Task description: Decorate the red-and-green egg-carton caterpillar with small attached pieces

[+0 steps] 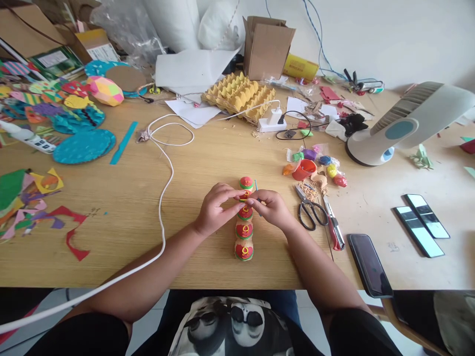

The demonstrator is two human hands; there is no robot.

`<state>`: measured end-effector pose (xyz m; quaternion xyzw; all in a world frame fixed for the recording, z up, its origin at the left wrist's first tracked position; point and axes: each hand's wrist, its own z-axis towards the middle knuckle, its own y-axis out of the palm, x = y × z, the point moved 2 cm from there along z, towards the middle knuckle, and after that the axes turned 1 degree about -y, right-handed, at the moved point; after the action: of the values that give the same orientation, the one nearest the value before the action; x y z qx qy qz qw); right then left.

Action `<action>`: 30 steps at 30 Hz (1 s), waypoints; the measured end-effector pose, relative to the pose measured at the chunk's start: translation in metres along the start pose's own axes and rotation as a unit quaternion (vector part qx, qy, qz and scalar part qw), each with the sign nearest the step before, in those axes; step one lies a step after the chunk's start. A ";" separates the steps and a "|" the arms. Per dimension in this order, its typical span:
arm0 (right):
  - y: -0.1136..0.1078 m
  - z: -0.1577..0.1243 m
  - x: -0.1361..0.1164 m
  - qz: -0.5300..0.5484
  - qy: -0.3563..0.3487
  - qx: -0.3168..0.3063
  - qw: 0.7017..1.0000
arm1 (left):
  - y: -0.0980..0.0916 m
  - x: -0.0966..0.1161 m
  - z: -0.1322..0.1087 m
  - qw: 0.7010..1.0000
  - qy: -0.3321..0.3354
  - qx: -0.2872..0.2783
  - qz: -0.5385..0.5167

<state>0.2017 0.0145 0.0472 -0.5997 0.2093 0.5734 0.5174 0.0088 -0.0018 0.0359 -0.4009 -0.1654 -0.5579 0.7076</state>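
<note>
head view: both hands meet over a row of clay-decorated egg carton cups (244, 232) lying in the middle of the wooden table (148, 207). the left hand (215, 210) and right hand (272, 207) pinch one cup near the top. four cups already carry red and green clay; scissors (310, 210) lie near.

Much of the middle piece sits behind the fingers, and the counter's far edges run out of sight.

The left hand (214, 207) and right hand (272, 206) meet over the painted egg-carton column (244, 230), covering its second segment; what the fingertips pinch there is too small to tell. A thin blue stick (257, 187) shows only its tip above the right hand. The white cable (163, 207) leaves at the lower left, and the fan (404, 123) and colored paper scraps (22, 202) are cut off at the counter's (148, 257) sides.
</note>
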 end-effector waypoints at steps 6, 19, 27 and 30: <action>0.002 0.001 0.000 -0.006 -0.029 -0.005 1.000 | 0.003 -0.002 -0.001 1.000 0.028 0.001 0.001; -0.002 0.000 -0.003 0.005 -0.009 -0.002 1.000 | 0.001 0.000 0.001 0.999 0.032 0.014 0.012; -0.001 0.000 -0.002 -0.001 -0.006 0.001 1.000 | 0.001 -0.003 0.000 1.000 0.009 -0.001 0.009; -0.002 0.001 -0.003 0.005 -0.012 -0.003 1.000 | 0.001 -0.004 0.000 1.000 0.016 0.001 0.009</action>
<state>0.2023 0.0148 0.0506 -0.5932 0.2043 0.5841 0.5149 0.0086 0.0009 0.0328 -0.3925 -0.1513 -0.5578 0.7155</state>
